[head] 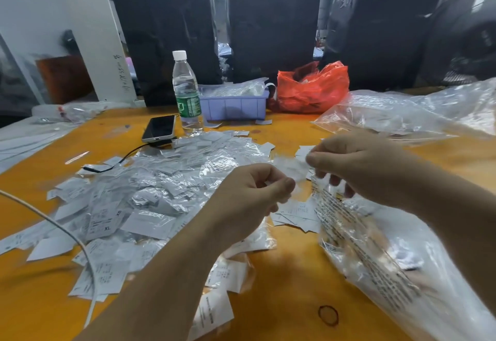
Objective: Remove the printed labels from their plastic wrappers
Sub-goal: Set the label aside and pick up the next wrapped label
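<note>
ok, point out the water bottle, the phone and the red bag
water bottle (187, 91), head view, on its green label
phone (159, 127), head view, on its dark screen
red bag (312, 88), head view, on its crumpled front

Wrapper (291, 170) between left hand (249, 193) and right hand (357, 163): motion-blurred, contents unreadable. Label pile (139, 201) print mostly illegible. Large bag (397, 268) cut by right edge.

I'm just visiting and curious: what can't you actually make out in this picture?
- Head view: the piece between the left hand and right hand is motion-blurred; label or wrapper, unclear.
- Print on the label pile: mostly too small.
- Red bag contents: hidden by its plastic.
- Big clear bag: cut off at the right edge.
</note>
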The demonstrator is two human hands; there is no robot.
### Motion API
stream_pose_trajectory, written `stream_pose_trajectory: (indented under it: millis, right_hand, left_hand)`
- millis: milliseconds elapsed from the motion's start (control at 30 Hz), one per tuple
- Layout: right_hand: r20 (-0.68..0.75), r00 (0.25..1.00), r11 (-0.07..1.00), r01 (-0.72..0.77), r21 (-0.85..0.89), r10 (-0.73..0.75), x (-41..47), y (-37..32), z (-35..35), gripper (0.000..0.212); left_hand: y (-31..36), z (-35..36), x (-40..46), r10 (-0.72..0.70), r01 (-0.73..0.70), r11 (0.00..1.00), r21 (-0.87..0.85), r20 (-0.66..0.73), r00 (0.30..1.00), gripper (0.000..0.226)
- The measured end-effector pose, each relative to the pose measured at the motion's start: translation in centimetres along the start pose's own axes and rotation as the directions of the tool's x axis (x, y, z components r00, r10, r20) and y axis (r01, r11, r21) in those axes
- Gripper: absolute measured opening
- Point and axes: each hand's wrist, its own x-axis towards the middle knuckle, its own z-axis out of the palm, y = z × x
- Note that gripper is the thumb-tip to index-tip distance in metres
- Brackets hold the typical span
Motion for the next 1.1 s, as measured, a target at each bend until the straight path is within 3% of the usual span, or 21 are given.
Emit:
stream_pose_trajectory:
  millis: [100, 167, 367, 467, 567, 667, 767, 900, 1100]
  right_hand:
    - [0.239, 0.967, 0.906, -0.176, 0.385, 0.086, 1.1, -0.3, 1.8, 0.029]
    - [0.309, 0.948, 0.810, -0.242, 0.534, 0.079, 1.6, 0.0, 2.9, 0.030]
    - [0.488, 0.864, 0.571, -0.466, 0.676, 0.127, 2.7, 1.6, 4.7, 0.050]
    - [0.546, 0.837, 0.557, -0.469, 0.686, 0.033, 2.5, 2.0, 4.9, 0.035]
    - [0.481, 0.877, 0.538, -0.409, 0.737, 0.008, 2.5, 2.2, 5.0, 0.016]
    - [0.372, 0.923, 0.529, -0.365, 0.766, 0.099, 2.8, 2.6, 4.9, 0.004]
    - [0.224, 0.958, 0.526, -0.286, 0.801, 0.179, 3.2, 2.7, 4.8, 0.010]
    - [0.043, 0.983, 0.453, -0.120, 0.884, 0.177, 3.3, 2.6, 4.4, 0.008]
    - [-0.018, 0.999, 0.313, 0.002, 0.950, 0.048, 3.1, 2.5, 3.8, 0.027]
  left_hand:
    - [0.1, -0.2, 0.0, 0.013, -0.013, 0.999, -0.050, 0.011, 1.000, 0.016]
    - [0.0, -0.3, 0.1, 0.018, -0.017, 0.997, -0.073, 0.006, 1.000, 0.022]
    - [-0.4, -0.5, 0.3, -0.015, 0.014, 0.998, -0.057, -0.008, 1.000, 0.017]
    - [-0.5, -0.5, 0.3, -0.021, 0.021, 0.997, -0.069, 0.006, 1.000, 0.018]
    - [-0.5, -0.6, 0.4, -0.041, 0.042, 0.997, -0.070, 0.003, 0.999, 0.020]
    - [-0.6, -0.8, 0.5, -0.070, 0.066, 0.995, -0.080, -0.039, 0.997, 0.023]
    - [-0.6, -0.9, 0.5, -0.092, 0.088, 0.993, -0.077, -0.055, 0.994, 0.025]
    - [-0.4, -0.9, 0.4, -0.095, 0.093, 0.993, -0.068, -0.035, 0.995, 0.026]
    - [-0.3, -0.6, 0.4, -0.090, 0.090, 0.996, -0.014, 0.047, 0.995, 0.024]
